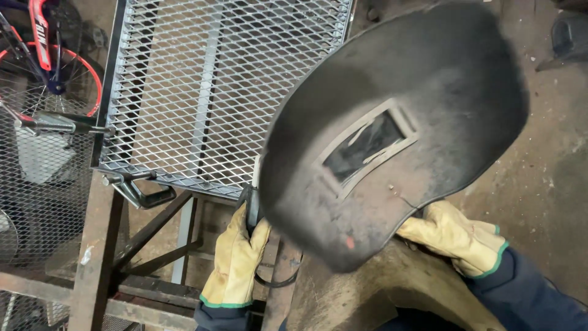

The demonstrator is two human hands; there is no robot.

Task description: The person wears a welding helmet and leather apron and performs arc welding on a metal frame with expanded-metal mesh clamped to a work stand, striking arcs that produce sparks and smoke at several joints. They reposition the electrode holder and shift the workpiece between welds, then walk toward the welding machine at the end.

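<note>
Beside the mesh panel (214,92), left hand (236,260) grips a torch (251,208), right hand (456,236) the shield (398,129).

Welding shield (398,129): matt black, scuffed and dusty, dark glass window. Gloves on both hands, left (236,260) and right (456,236): tan leather, creased, green cloth cuffs. Mesh panel (208,79) at 11 o'clock: bare expanded metal, dull grey sheen. Clamp (138,190): dark steel. Floor (551,178) at 3 o'clock: rough, stained concrete.
</note>
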